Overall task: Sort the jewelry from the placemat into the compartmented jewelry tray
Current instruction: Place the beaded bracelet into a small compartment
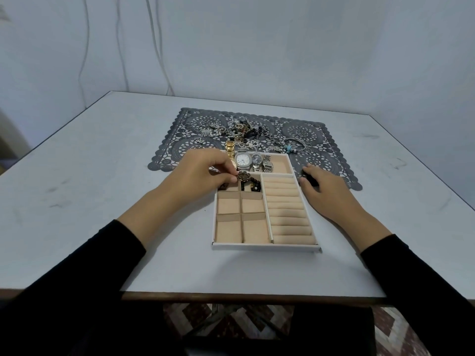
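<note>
Sleeves: black, both forearms reaching in from the near table edge.
Tray: jewelry tray sits mid-table, its far end lying over the placemat; four near square cells bare, ring rolls bare.
Left hand: my fingertips pinched shut on a dark beaded bracelet by its flower charm, hanging over the far row of small cells – the rest of the strand already drapes into the cell below.
Right hand: resting just beside the tray's right wall, fingers curled around something small and dark; I cannot tell what.
Watches: three or so lie in the long far compartment.
Handling: I judge the bracelet light, limp, prone to snagging a divider – hold it by the charm and lower it slowly.
Remaining: tangled pile on the placemat, fine chains likely knotted.
Room: open table on both sides; thin tray walls are the only edges to clear.
</note>
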Demonstrator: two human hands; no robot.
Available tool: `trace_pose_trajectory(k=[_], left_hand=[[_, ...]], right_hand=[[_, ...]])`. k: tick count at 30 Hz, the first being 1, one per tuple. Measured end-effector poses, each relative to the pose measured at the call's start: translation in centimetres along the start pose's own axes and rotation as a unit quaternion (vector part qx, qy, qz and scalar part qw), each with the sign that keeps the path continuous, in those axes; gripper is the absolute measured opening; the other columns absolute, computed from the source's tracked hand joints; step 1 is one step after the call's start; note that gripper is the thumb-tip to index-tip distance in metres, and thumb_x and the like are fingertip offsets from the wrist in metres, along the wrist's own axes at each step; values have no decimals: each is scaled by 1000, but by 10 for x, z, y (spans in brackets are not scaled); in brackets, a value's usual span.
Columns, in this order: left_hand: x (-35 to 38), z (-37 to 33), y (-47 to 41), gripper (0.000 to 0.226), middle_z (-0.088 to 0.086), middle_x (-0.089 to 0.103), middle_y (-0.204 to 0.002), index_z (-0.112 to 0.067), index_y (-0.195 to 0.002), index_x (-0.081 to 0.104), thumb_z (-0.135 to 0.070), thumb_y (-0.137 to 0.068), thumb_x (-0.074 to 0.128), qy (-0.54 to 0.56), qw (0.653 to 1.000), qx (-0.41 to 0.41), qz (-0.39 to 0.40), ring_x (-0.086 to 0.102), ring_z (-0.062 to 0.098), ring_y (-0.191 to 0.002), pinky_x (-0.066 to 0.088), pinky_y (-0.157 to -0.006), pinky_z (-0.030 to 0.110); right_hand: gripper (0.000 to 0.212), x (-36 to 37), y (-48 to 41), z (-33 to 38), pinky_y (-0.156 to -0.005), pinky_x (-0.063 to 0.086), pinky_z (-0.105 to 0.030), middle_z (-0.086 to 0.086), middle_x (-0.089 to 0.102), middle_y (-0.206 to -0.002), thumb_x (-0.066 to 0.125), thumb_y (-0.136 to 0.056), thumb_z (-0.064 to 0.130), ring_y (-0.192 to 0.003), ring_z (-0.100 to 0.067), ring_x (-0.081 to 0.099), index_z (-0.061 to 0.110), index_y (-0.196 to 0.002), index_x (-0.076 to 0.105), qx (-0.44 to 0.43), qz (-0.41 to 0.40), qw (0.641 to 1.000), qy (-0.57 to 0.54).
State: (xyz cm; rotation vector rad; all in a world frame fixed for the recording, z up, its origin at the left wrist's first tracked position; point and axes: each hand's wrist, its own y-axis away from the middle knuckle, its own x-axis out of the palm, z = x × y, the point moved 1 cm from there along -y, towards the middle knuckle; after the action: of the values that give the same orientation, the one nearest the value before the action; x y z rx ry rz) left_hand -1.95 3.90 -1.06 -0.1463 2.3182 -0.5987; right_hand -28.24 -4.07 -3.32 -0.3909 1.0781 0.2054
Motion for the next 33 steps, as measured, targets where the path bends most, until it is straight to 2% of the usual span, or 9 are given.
trace_pose_trajectory(k=[5,10,15,18,21,25,28,33], left_hand=[[-4,2,-2,4,-4,70,-78,-11,-82,77,-12,-79,80,-81,993,81,39,64,5,-74,54,-69,25],[-11,6,-5,9,-5,75,-86,-15,-92,79,-13,-83,76,-90,989,72,88,67,4,-80,55,-76,23],[-14,6,-9,11,-7,74,-89,-18,-93,78,-13,-84,75,-76,989,47,118,67,4,-84,55,-81,26],[-11,4,-11,22,-5,70,-96,-14,-102,74,-11,-81,77,-49,991,40,121,68,4,-87,56,-85,28],[-7,4,-13,37,-7,68,-108,-16,-116,71,-11,-80,78,-50,990,58,120,66,3,-95,55,-90,28],[-4,5,-14,40,-8,68,-120,-19,-121,69,-12,-82,76,-61,986,88,131,64,4,-107,51,-96,24],[-4,7,-15,39,-6,68,-121,-19,-122,68,-11,-84,74,-66,984,85,145,63,4,-109,47,-97,18],[-5,7,-20,33,-8,69,-110,-21,-117,71,-13,-85,73,-72,979,77,177,63,6,-102,49,-91,22]], right_hand=[[33,-2,1,3,-89,33,-26,-18,59,-125,49,-98,20,-115,-30,52,0,-122,57,-7,-1,1000,3],[32,-3,2,2,-88,33,-28,-18,59,-123,49,-98,20,-113,-31,53,-2,-119,58,-7,0,1000,2],[34,-3,1,2,-91,34,-26,-15,58,-128,49,-98,22,-117,-29,52,1,-125,56,-7,1,1000,4],[37,-3,2,3,-95,33,-24,-13,56,-133,49,-98,23,-121,-26,51,3,-129,55,-3,-1,1000,2],[35,-3,2,4,-90,31,-23,-15,58,-128,49,-98,21,-117,-28,52,2,-126,56,-7,-4,1000,1],[34,-4,2,5,-91,33,-25,-15,58,-127,49,-98,21,-116,-28,52,1,-125,57,-10,-8,1000,-3],[34,-4,3,5,-92,33,-25,-16,58,-127,49,-98,20,-117,-29,52,1,-125,57,-10,-8,1000,-6],[34,-4,2,5,-92,32,-25,-16,58,-128,50,-98,20,-117,-29,52,0,-125,56,-13,-7,1000,-5]])
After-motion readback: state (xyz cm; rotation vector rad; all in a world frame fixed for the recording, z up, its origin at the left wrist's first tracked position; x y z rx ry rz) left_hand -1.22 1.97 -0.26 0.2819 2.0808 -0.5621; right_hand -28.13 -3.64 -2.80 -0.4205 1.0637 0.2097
